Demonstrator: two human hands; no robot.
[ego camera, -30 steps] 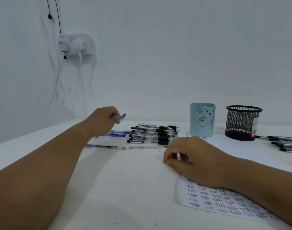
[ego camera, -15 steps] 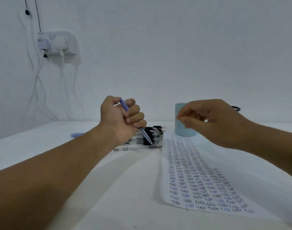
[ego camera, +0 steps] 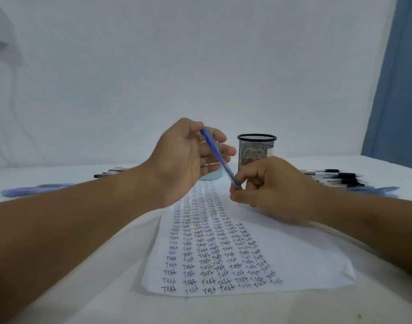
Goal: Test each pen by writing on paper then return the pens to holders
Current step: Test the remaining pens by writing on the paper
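Blue pen loosely in left hand, right hand seemingly pinching tip

One head-worn view looks forward and down, close over the table; wall behind.

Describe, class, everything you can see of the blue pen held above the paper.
The blue pen is slim, with a translucent blue plastic-looking barrel. It slants in the air above the written sheet, upper end toward the left hand, lower end down to the right. The left hand's fingers curl round its upper part; the right hand pinches its lower end. That end is hidden by fingertips, so a cap cannot be confirmed.
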